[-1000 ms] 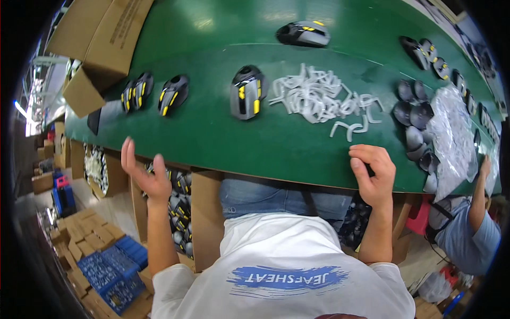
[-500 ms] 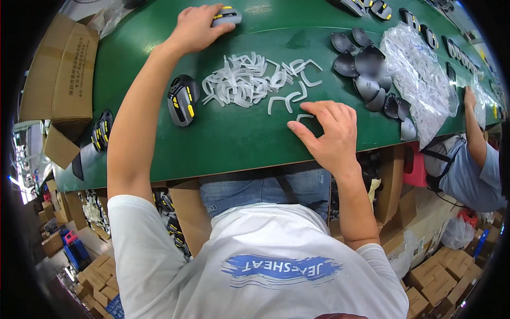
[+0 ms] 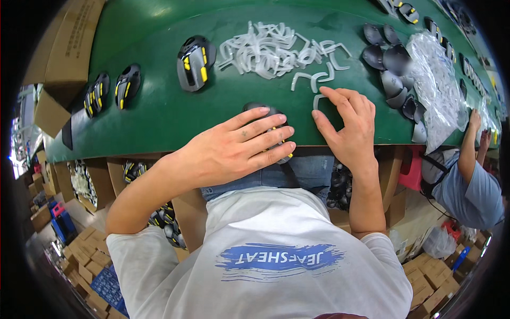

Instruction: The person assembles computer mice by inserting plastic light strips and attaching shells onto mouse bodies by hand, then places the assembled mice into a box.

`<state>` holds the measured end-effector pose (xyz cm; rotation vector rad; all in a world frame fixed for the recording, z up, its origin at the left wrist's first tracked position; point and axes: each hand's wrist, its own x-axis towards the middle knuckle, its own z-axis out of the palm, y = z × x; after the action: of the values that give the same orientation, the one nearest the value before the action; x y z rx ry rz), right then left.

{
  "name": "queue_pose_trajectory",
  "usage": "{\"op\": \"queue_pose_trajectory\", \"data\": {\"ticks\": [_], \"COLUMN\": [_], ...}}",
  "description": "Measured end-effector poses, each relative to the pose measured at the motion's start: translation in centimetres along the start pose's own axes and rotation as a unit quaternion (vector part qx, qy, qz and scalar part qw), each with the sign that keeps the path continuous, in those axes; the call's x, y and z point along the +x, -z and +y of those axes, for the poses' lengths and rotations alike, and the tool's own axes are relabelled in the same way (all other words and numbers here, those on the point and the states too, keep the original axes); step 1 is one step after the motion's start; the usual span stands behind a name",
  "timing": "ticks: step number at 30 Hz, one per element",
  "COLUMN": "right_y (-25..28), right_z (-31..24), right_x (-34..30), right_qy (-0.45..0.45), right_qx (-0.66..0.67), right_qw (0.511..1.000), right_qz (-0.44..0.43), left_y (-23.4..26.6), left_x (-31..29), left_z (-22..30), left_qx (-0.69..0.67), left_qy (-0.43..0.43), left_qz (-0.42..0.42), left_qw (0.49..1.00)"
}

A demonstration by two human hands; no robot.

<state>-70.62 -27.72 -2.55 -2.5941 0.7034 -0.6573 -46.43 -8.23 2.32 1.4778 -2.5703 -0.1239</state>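
Observation:
My left hand [image 3: 241, 141] lies over a dark grey-and-black shell with yellow strips [image 3: 256, 107] at the table's front edge. Its fingers wrap across the top, hiding most of the shell, and the thumb is out of sight. Just to the right, my right hand [image 3: 350, 119] pinches a translucent, bent plastic strip [image 3: 317, 102] between thumb and index finger. Beyond it spreads a loose pile of similar bent strips [image 3: 265, 50]. Another grey-and-black shell with yellow strips [image 3: 194, 64] rests left of the pile.
Two more shells [image 3: 127, 87] lie at left, beside a cardboard box [image 3: 66, 50]. Dark curved caps [image 3: 394, 87] cluster at right against a clear plastic bag [image 3: 435, 85]. Past the bag, another person [image 3: 467, 178] works at the green table [image 3: 159, 125]. Cartons of parts stand beneath its edge.
My left hand has come back from the table's far side to the front edge with the shell. My right hand keeps its strip, and the view has shifted.

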Motion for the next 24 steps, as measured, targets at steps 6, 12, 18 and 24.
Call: {"op": "queue_pose_trajectory", "data": {"ticks": [6, 12, 18, 24], "right_y": [0.0, 0.0, 0.3, 0.7], "right_z": [-0.7, -0.4, -0.8, -1.3], "right_x": [0.2, -0.3, -0.3, 0.1], "right_qy": [0.018, 0.033, 0.076, 0.114], "right_qx": [-0.048, -0.051, 0.074, 0.193], "right_qw": [0.999, 0.998, 0.994, 0.974], "right_qz": [0.003, 0.006, 0.003, -0.043], "left_y": [-0.3, -3.3, -3.2, -5.0], "left_x": [-2.6, -4.5, -1.9, -0.2], "left_z": [-0.4, 0.3, 2.9, 1.2], "left_qx": [-0.058, -0.154, -0.117, -0.244], "left_qy": [0.088, 0.281, 0.362, 0.249], "left_qz": [0.053, 0.253, 0.191, 0.207], "left_qw": [0.993, 0.913, 0.905, 0.914]}}
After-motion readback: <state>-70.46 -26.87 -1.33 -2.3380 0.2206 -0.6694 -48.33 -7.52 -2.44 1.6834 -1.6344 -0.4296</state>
